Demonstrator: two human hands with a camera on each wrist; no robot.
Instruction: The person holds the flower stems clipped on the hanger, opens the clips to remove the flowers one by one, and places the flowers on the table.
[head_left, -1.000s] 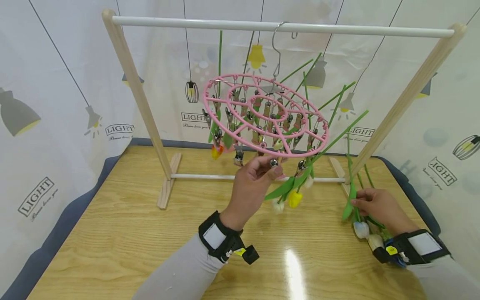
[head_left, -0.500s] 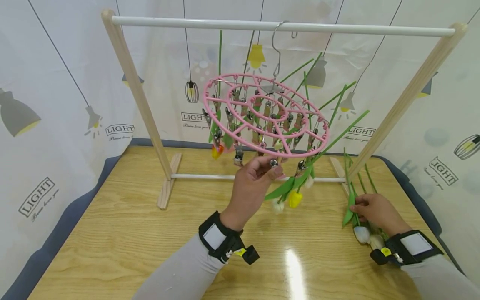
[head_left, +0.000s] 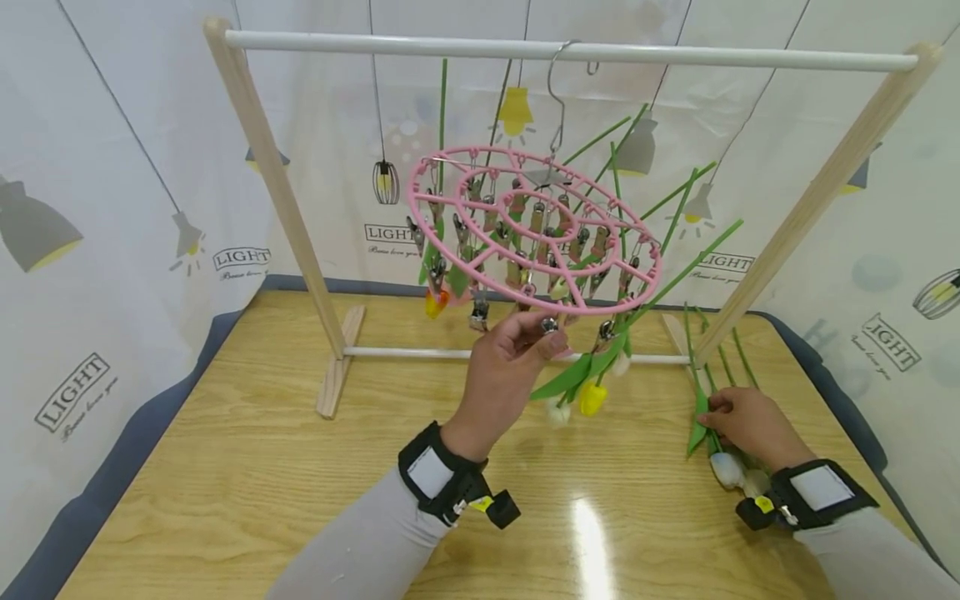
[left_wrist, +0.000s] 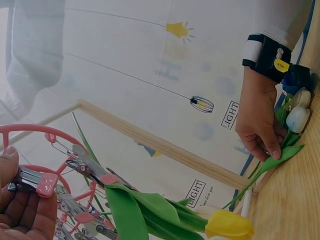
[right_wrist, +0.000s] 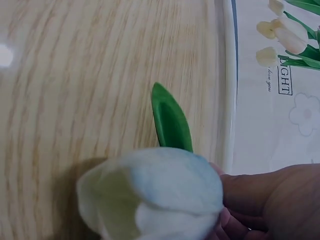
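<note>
While the left hand (head_left: 501,367) is reaching up under the near rim of the pink clip hanger (head_left: 534,229), its thumb and fingers are pinching one of the metal clips (left_wrist: 31,181) (the left wrist view shows the clip's pink tab sitting between the fingertips). That hanger is dangling by a metal hook (head_left: 556,92) from the white top rail (head_left: 570,52) of a wooden rack (head_left: 279,196), tilting down toward the right. Several artificial tulips are hanging from its clips, stems pointing upward; a yellow tulip (head_left: 592,397) is hanging head-down just right of the left hand.

Off to the right, the right hand (head_left: 746,423) is resting on the wooden table (head_left: 255,475) and closing its fingers on a bunch of tulip stems (head_left: 701,400) lying there. A white tulip head (head_left: 726,469) is lying just beside the wrist, close against the palm in the right wrist view, with a green leaf (right_wrist: 171,119) lying flat on the tabletop beside it.

A white curtain (head_left: 112,217) printed with lamps is hanging behind the rack.
</note>
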